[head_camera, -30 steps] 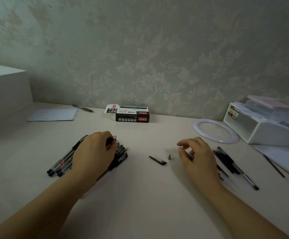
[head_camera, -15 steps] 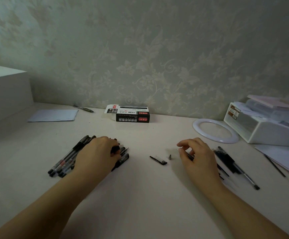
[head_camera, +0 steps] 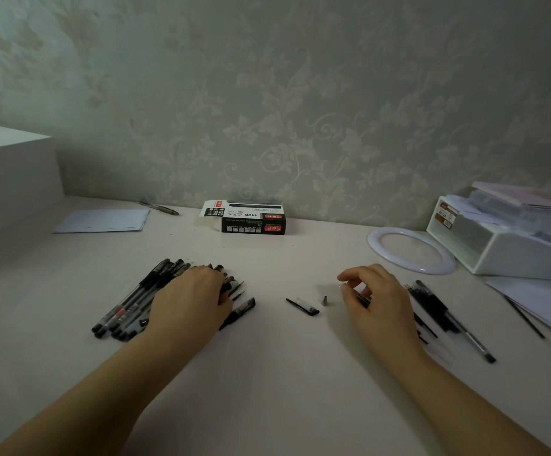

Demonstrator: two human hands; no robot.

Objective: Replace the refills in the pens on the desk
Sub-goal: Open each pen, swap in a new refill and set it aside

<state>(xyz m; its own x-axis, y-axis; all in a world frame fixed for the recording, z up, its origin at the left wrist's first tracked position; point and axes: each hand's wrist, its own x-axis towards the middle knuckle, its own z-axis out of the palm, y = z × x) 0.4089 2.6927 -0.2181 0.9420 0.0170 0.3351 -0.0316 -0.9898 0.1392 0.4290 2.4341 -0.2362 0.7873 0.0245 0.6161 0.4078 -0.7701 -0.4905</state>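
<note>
On the far left of the desk (head_camera: 267,373) sits a big white box (head_camera: 10,172), and just past it lies a flat sheet of paper (head_camera: 101,220). A single pen (head_camera: 160,208) lies by the wall behind the paper.

Closer in is a pile of pens (head_camera: 129,302), all black and clear, lying side by side. The left hand (head_camera: 190,299) lies on top of this pile. Its fingers bend down over the pens at the far end, but I cannot tell if they are gripping one or only touching. One more black pen (head_camera: 239,312) pokes out from under the hand, on its right side.

At the back, near the wall, is a black and white pen box (head_camera: 251,218) with red labels. It reads "1120" (the other writing is too small to read).

In the middle of the desk lie a black pen cap (head_camera: 303,306) and a tiny metal tip (head_camera: 325,300), near each other but apart.

The right hand (head_camera: 377,299) is next. Its fingers are curled and they pinch a thin pen part (head_camera: 359,295), which is mostly hidden. Just right of the hand is a bunch of dark refills (head_camera: 432,307), with a pen (head_camera: 468,337) on them.

Farther back are a white ring (head_camera: 379,246), a white tray (head_camera: 511,255) with small labels I cannot read, and loose papers (head_camera: 550,307).
</note>
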